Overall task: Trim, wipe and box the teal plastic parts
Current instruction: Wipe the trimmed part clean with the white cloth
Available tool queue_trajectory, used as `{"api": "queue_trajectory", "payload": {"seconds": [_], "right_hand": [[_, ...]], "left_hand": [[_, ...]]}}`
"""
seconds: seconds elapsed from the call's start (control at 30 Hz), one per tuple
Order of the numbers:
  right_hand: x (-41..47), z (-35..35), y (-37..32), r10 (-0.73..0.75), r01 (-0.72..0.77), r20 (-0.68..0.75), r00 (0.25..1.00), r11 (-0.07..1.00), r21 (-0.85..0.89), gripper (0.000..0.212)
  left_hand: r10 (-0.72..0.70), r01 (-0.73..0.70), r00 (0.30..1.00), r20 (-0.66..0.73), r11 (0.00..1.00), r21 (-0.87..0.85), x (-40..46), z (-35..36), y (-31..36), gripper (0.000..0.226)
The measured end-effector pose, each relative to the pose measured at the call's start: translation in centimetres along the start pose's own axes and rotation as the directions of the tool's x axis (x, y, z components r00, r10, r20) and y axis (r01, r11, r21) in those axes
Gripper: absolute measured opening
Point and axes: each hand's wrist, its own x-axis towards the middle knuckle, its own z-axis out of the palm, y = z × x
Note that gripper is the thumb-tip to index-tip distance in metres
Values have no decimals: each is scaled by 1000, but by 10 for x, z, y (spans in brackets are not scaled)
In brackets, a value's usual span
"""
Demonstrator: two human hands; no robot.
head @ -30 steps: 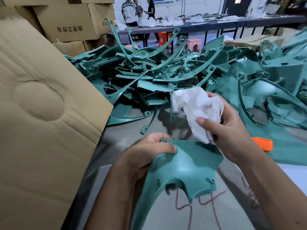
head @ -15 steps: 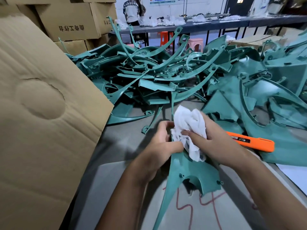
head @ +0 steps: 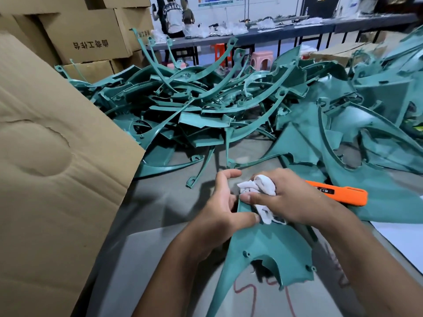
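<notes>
The big tangled heap of teal plastic parts [head: 206, 110] along the grey table's [head: 160, 202] far edge is too many to count. Your one teal forked panel [head: 263, 252] runs lengthwise from your hands toward the near edge. Your left hand [head: 219, 213] pinches its top, your right hand [head: 290, 202] presses one crumpled white rag [head: 261, 188] against it, and one orange utility knife [head: 341, 195] lies just right.
</notes>
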Motion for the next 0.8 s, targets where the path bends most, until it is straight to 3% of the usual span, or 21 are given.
{"api": "queue_trajectory", "payload": {"seconds": [0.17,0.27,0.33,0.47,0.57,0.7,0.8], "right_hand": [[1,-3,10,-8,11,-219,976,1000,11,42],[2,-2,10,-29,15,-339,940,999,-44,48],[2,-1,8,-37,1,-409,912,996,-88,52],[4,1,1,-41,-20,-495,868,993,-118,57],[4,-2,5,9,-69,-473,881,992,-110,57],[2,-9,16,121,-104,-400,909,992,64,52],[6,-8,17,104,-109,-519,848,994,21,50]], "left_hand": [[-71,76,997,39,985,-152,-3,1,10,67],[-181,185,970,164,983,-10,-9,-4,16,48],[-149,137,969,199,988,71,-9,-7,18,33],[-21,6,981,195,997,78,-9,-13,21,20],[20,-26,991,129,999,46,-10,-17,19,24],[65,-65,998,-18,998,1,-9,-31,19,39],[94,-94,996,-13,996,-7,-6,-32,18,30]]}}
